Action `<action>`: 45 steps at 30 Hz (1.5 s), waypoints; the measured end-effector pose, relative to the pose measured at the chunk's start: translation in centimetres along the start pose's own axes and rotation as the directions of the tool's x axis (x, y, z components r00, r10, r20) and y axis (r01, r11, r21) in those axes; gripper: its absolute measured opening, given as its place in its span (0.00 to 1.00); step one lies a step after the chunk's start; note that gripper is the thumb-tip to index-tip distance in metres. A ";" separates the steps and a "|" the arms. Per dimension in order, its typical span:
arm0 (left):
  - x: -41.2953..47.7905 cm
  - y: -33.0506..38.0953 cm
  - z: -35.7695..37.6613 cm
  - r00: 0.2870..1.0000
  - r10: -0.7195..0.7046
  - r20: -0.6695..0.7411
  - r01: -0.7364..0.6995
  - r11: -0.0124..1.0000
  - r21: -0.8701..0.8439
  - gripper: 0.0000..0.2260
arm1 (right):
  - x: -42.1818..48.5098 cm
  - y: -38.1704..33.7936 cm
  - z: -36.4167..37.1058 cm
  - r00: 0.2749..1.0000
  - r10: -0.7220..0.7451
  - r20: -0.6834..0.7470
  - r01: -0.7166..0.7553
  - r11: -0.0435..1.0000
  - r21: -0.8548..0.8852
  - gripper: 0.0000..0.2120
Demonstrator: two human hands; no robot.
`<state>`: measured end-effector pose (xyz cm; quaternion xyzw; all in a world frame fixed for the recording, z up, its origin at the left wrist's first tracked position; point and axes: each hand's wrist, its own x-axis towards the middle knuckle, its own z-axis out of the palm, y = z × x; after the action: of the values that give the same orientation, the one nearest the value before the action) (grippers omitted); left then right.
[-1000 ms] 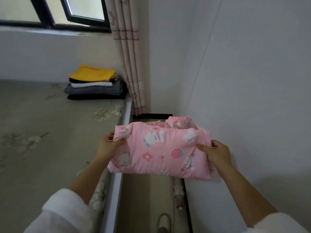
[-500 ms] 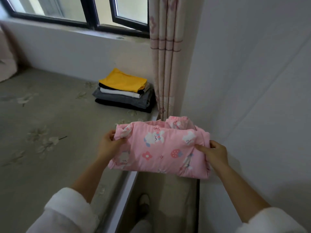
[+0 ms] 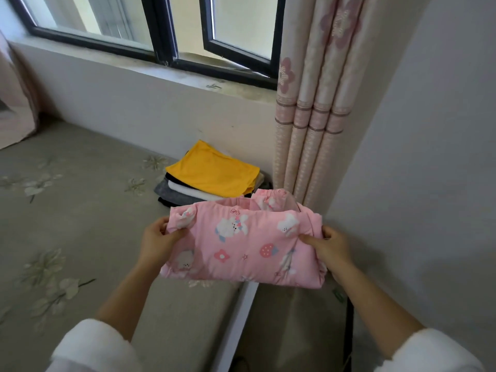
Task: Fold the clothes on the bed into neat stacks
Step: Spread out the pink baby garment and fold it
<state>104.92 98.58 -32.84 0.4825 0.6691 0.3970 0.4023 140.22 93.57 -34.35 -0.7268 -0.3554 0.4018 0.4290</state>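
Both hands pinch the folded pink pajama garment (image 3: 241,245) at its ends, left hand (image 3: 157,241) and right hand (image 3: 328,247), thumbs on top, probably to keep the folds flat. It hangs over the bed (image 3: 80,210) edge, just short of the folded stack (image 3: 209,181) with the yellow top; curtain (image 3: 308,130) beside the stack, window (image 3: 161,30) beyond.
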 end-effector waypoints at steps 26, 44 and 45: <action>33.1 10.8 3.1 0.940 0.070 -0.333 0.022 0.964 0.266 0.10 | 27.7 -11.1 14.8 0.904 0.197 0.380 -0.193 0.980 -0.049 0.20; 44.5 0.5 13.2 0.998 0.059 -0.023 -0.025 0.700 0.713 0.22 | 32.8 -9.3 23.1 0.926 -0.186 0.328 0.373 0.583 -0.722 0.41; 44.4 0.2 13.3 0.998 0.052 0.020 -0.050 0.695 0.717 0.22 | 32.8 -9.3 23.5 0.861 -0.232 0.453 0.501 0.537 -0.679 0.38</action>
<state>107.92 143.38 -44.38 0.6190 0.7576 0.1166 0.1709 131.64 133.31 -42.31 -0.6740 -0.7014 0.2154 0.0860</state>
